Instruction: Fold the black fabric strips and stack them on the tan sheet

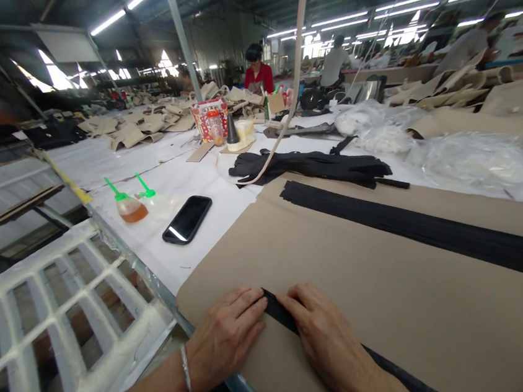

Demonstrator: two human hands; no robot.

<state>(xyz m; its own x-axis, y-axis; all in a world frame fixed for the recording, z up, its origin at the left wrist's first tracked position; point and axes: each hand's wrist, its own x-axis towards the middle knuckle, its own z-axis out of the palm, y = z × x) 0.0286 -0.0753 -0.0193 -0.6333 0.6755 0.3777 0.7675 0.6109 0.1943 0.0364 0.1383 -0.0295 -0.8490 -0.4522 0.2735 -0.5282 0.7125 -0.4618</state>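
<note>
A long black strip (410, 379) runs across the tan sheet (373, 289) near the table's front edge. At the strip's far left end lies my left hand (231, 327), a metal bangle on its wrist, its fingers pressed together with their tips on the end. Just to its right, my right hand (322, 327) holds the strip down, index finger pointing at that end and the other fingers curled. A small gap separates the two hands. Farther back on the sheet rests a wide stack of black strips (417, 228).
A phone (187, 219) and an orange-filled bottle (132, 209) stand left on the white table covering. Behind the sheet are bunched black strips (316, 166), a hanging hose (296, 69) and plastic bags (471, 159). A white slatted rack (56, 308) is at lower left. People sit farther back.
</note>
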